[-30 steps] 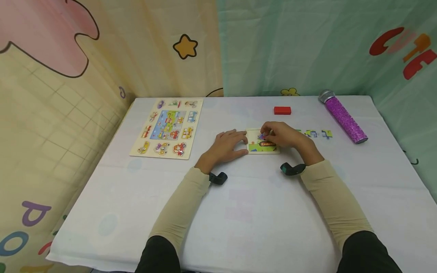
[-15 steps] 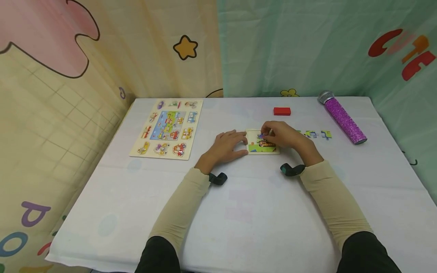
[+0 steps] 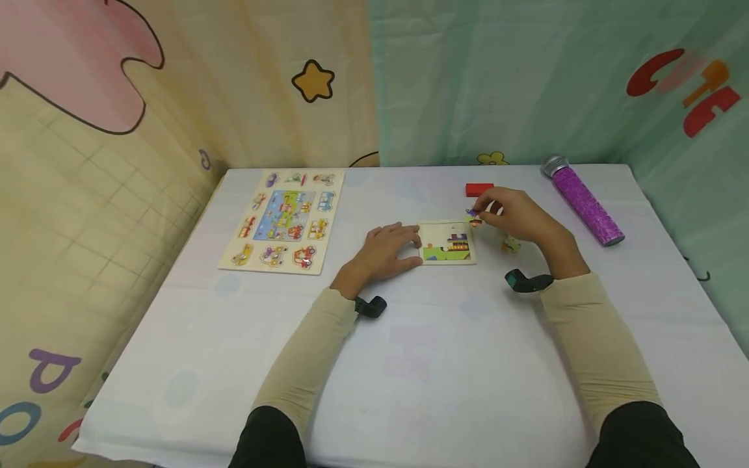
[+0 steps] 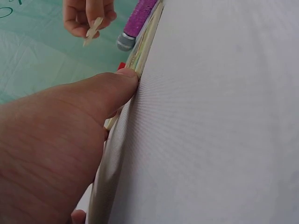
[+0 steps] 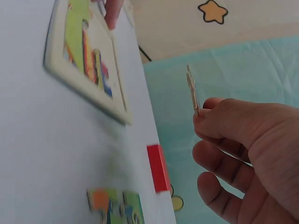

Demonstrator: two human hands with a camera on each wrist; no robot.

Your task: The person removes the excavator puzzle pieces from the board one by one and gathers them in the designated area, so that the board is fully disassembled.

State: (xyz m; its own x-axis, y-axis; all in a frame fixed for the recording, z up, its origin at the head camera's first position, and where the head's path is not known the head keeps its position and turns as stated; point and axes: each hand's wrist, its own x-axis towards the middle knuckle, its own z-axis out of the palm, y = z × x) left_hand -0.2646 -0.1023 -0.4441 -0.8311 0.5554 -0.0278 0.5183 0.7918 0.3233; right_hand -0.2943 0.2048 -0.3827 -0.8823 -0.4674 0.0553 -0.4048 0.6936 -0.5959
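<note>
My right hand (image 3: 517,214) pinches a small jigsaw piece (image 3: 473,218) between thumb and fingertips, just above and beyond the right corner of a small wooden puzzle board (image 3: 432,233). In the right wrist view the jigsaw piece (image 5: 192,88) shows edge-on, clear of the table. Part of the picture lies fitted along the board's bottom and right; bare wood shows at the upper left. My left hand (image 3: 383,253) rests at the board's left edge, its thumb and fingertips touching it. Loose jigsaw pieces (image 3: 511,244) lie right of the board, partly hidden by my right hand.
Behind my right hand lies a red block (image 3: 476,190). A glittery purple microphone (image 3: 588,205) rests at the back right. At the left is a larger puzzle board (image 3: 231,255) with vehicle and toy pictures. Fabric curtains (image 3: 497,78) hang behind the white table (image 3: 409,383).
My right hand has lifted away from the small board, up and to the right, carrying the jigsaw piece. More bare wood shows where it was. My left hand stays at the board's edge.
</note>
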